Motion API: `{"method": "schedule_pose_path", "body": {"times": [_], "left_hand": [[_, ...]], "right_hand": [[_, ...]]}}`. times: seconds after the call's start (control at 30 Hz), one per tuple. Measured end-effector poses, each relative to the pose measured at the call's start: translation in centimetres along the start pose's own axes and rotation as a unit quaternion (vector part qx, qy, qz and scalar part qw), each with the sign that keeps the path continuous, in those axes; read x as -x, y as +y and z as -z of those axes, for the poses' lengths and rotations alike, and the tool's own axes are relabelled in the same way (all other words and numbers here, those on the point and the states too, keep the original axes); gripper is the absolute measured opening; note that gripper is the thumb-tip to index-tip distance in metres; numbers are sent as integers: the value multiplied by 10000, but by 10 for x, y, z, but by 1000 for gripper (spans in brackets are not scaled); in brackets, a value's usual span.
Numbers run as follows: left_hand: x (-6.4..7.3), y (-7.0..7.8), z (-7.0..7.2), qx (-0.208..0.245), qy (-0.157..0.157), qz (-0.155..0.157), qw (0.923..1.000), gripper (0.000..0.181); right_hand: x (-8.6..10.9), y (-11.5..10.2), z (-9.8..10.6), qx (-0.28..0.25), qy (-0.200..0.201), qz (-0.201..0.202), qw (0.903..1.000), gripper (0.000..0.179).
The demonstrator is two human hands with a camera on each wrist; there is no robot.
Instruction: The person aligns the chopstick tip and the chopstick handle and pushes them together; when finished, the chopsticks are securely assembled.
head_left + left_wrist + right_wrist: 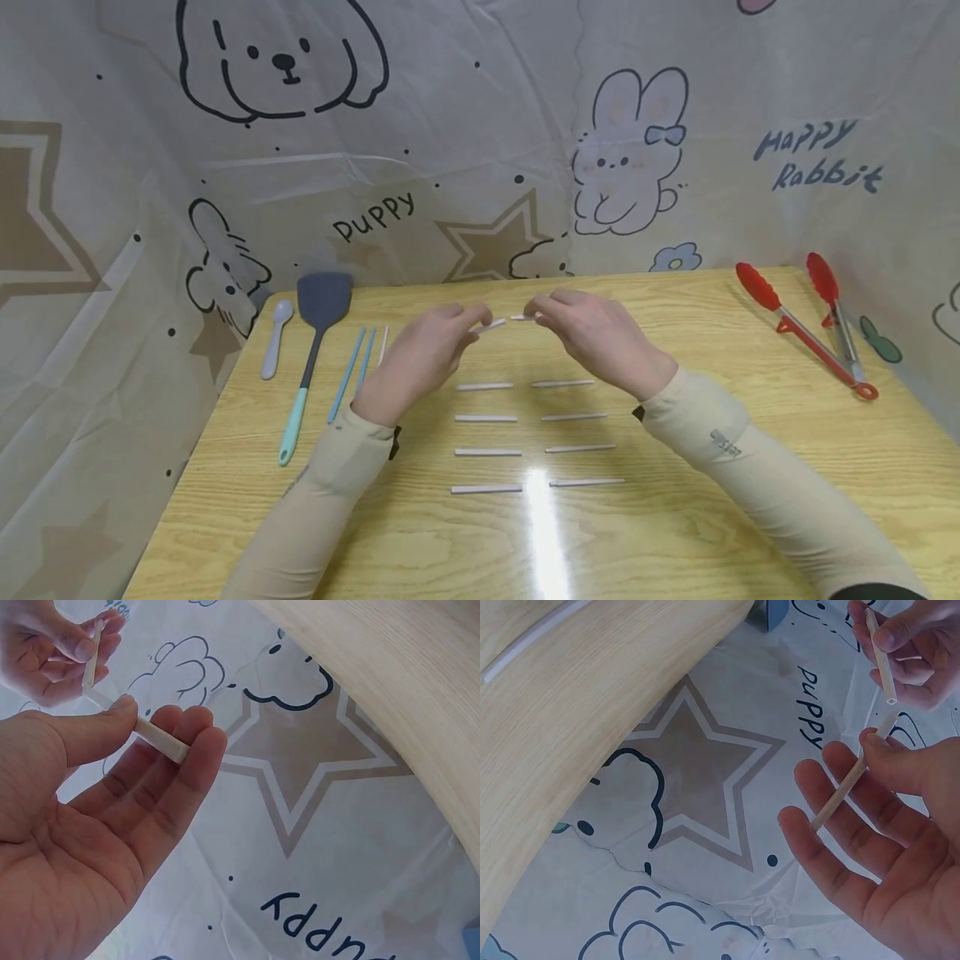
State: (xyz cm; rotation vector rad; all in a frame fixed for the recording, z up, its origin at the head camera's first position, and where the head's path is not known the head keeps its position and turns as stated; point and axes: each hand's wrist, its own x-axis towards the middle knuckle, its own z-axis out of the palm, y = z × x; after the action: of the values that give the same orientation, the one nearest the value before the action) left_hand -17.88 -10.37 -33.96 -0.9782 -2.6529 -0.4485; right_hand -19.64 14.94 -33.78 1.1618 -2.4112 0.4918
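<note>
While both forearms reach forward in cream sleeves, the left hand and the right hand turn toward each other above the far side of the table, knuckles up in the head view. With thumb and gently bent fingers, the left pinches a thicker pale stick; the right pinches a slimmer one likewise. Their facing ends lie near each other, just apart in the head and right wrist views.

Smooth and straight, the thicker stick seems hollow at its end. On the glossy yellow wood grain, four thicker sticks form a left column beside four slimmer sticks, whose left ends narrow. Blue sticks, a flat-bladed spatula and a small spoon lie at left, red-tipped tongs at right, before a creased printed cloth.

The left forearm and wrist partly cover one blue stick and a pale stick. A blue-grey edge atop the right wrist view is too cropped to identify.
</note>
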Motion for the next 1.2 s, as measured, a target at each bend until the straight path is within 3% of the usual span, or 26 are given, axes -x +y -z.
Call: {"method": "schedule_pose_path", "body": {"times": [0.27, 0.5, 0.77, 1.03, 1.2], "left_hand": [[0, 5, -1, 49, -125, 141, 9998, 26], [1, 8, -2, -242, 92, 3, 9997, 24], [3, 6, -4, -432, 402, -106, 9982, 48], [5, -1, -7, -375, 699, -350, 9962, 14], [4, -3, -9, -442, 965, -497, 9931, 6]], "right_hand": [[1, -1, -3, 19, -34, -61, 10000, 17], [1, -4, -2, 219, 41, 16, 9998, 15], [0, -5, -3, 610, 257, 284, 9974, 10], [1, -3, -5, 354, 367, 358, 9981, 7], [1, -2, -4, 308, 439, 411, 9977, 7]]}}
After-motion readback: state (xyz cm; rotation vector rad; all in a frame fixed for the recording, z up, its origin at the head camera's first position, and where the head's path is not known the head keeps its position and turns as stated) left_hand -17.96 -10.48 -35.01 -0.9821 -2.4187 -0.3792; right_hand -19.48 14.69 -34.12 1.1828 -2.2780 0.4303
